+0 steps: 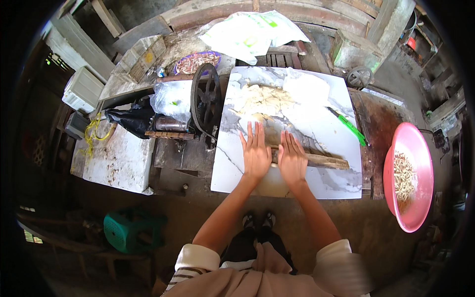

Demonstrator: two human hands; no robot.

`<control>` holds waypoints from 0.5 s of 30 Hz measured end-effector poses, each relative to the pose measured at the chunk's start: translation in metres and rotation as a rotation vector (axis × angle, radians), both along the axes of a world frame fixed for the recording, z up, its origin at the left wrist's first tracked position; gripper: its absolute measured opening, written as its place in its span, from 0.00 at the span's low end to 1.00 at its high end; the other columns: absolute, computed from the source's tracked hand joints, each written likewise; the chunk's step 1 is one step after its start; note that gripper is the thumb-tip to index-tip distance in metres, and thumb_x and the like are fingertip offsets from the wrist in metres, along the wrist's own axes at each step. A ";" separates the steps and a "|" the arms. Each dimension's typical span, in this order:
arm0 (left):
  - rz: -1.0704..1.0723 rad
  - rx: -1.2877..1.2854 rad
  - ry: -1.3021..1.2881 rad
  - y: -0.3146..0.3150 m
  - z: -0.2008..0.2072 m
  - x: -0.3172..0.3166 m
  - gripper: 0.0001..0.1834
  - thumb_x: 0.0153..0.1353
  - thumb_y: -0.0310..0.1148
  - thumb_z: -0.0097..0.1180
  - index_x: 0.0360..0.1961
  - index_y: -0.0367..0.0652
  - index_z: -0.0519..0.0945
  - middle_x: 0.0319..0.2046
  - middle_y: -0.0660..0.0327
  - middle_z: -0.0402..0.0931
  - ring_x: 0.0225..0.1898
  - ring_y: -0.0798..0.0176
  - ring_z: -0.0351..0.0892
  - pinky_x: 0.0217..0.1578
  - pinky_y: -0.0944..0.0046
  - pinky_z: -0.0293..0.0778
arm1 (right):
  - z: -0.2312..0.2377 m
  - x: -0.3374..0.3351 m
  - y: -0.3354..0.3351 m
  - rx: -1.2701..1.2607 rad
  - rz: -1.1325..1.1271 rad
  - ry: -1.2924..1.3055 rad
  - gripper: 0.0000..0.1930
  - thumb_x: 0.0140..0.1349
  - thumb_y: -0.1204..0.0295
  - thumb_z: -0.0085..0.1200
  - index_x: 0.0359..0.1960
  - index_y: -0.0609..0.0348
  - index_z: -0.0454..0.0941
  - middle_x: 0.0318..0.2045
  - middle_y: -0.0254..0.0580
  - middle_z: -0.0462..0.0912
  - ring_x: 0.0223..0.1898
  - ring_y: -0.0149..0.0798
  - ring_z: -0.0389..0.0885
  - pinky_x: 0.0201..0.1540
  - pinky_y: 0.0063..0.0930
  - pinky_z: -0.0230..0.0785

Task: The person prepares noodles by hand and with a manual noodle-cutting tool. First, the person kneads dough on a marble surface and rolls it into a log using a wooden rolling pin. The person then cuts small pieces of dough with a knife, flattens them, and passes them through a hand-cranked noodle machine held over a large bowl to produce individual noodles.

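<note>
Both my hands lie palm down, side by side, near the front of a white marble-patterned board (227,173). My left hand (256,152) has its fingers stretched forward over the board. My right hand (292,159), fingers straight too, rests across a wooden stick (326,161) that sticks out to its right. Part of the stick shows between the hands; whatever lies under the palms is hidden. Beyond my fingertips sits a pale, rough lump of dough (267,100) with loose flour around it. A white plastic sheet (309,89) adjoins the dough, and a slim green tool (350,128) with a dark tip lies right of it.
Left of the board stands a machine with a dark flywheel (205,96). A pink basin (408,178) of small pale pieces is at the right. Behind are a purple-rimmed basket (198,62) and a large white sack (252,34). A green stool (123,230) stands lower left.
</note>
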State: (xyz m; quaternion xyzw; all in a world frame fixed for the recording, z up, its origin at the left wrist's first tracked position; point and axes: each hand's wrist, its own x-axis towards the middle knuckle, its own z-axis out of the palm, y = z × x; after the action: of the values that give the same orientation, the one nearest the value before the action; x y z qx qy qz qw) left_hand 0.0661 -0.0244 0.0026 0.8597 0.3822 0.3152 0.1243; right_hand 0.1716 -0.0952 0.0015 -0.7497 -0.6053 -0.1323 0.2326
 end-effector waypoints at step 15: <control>-0.048 0.057 0.103 -0.008 -0.006 -0.005 0.24 0.62 0.34 0.40 0.57 0.29 0.63 0.59 0.43 0.59 0.65 0.44 0.49 0.63 0.43 0.42 | -0.004 0.001 -0.008 0.044 0.038 -0.072 0.24 0.62 0.68 0.42 0.59 0.65 0.61 0.59 0.50 0.64 0.62 0.41 0.61 0.64 0.36 0.50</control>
State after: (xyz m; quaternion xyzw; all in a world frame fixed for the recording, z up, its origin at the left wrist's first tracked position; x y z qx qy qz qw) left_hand 0.0615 -0.0322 -0.0036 0.8870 0.3581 0.2782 0.0877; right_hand 0.1730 -0.1032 -0.0024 -0.7274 -0.6244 -0.1681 0.2297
